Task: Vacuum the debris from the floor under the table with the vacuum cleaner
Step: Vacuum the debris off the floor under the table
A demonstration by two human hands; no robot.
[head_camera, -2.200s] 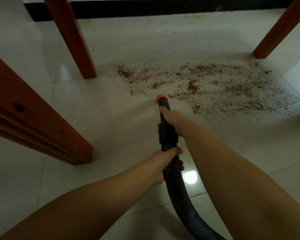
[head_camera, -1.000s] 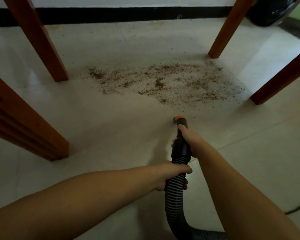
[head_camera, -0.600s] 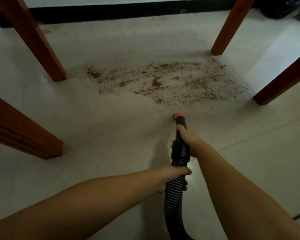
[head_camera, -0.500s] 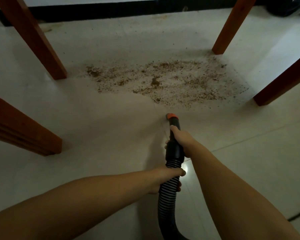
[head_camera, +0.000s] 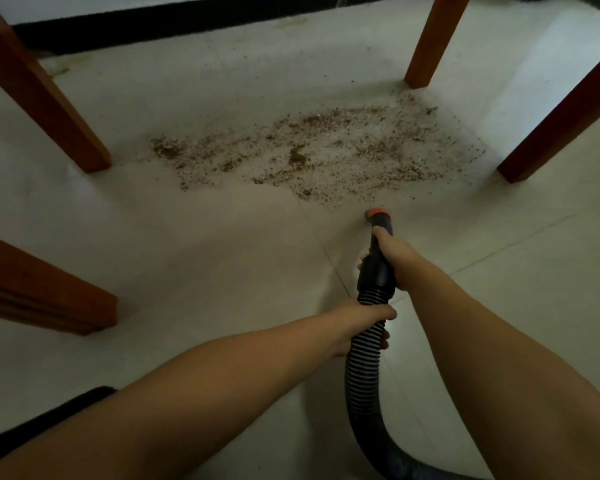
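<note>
Now both my arms reach forward — my right hand (head_camera: 394,258) wraps the black orange-tipped vacuum nozzle (head_camera: 378,237). My left hand (head_camera: 359,323) is closed around the ribbed black hose (head_camera: 362,368) behind it — the tip sits just short of the brown crumbly debris (head_camera: 319,157).

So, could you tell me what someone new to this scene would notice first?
Probably the wide scatter of brown debris on the pale floor between the wooden table legs. Next, the black ribbed vacuum hose running up the middle, its orange nozzle tip just short of the debris' near edge. The right hand grips near the nozzle, the left hand further back.
</note>
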